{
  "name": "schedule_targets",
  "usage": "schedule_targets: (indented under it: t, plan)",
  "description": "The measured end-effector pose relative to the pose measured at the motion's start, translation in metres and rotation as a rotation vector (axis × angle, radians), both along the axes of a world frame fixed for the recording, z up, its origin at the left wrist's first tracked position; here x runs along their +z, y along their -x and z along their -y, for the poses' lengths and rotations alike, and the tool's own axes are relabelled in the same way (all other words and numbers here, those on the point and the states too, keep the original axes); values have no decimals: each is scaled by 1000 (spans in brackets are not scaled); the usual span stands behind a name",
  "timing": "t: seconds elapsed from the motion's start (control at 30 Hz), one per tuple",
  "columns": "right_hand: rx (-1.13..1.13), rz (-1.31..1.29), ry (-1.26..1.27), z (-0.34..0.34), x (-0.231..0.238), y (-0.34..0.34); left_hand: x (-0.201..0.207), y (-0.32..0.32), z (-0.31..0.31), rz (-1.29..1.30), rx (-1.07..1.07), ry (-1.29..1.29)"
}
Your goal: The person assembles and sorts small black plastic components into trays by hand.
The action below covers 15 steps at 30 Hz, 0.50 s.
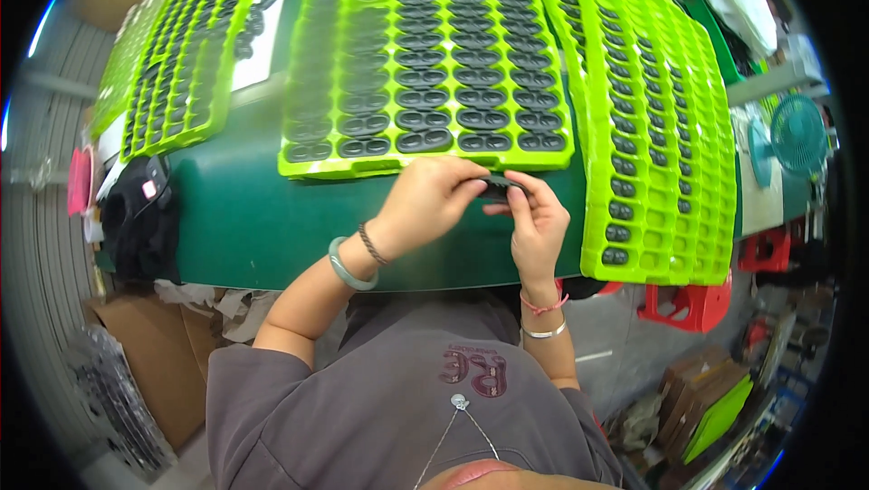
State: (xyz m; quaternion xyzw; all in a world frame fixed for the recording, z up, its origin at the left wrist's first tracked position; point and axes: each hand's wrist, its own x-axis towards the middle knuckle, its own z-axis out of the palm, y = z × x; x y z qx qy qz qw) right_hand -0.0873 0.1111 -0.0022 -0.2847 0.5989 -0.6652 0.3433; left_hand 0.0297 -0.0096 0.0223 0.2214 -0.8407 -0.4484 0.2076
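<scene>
Between both hands, just off the front edge of the middle green tray [339, 167], is a small black oval plastic part [496, 190]. My left hand [433, 199] pinches its left end with thumb and fingers. My right hand [539, 218] is closed on its right end, thumb on the near side. The fingers hide much of the part, so its face cannot be made out. In the middle tray lie rows of black oval shells [423, 119], each with two rounded hollows. One shell [425, 140] in the front row sits slightly raised and tilted.
On the right, another green tray [593, 259] is partly filled and overhangs the table [272, 246]. More green trays [186, 137] and a white sheet [262, 65] with loose black pieces lie left. Dark cloth [140, 228] rests at the left edge; a red stool [692, 304] stands below right.
</scene>
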Motion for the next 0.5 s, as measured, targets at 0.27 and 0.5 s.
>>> schedule_targets:
  t: [0.27,0.5]
  plan:
    - [-30,-387,-22,-26,-1,-12,26,2,123,-39,232,502]
    - [-150,-803,-83,-37,-21,-12,8,15,293,396,565,419]
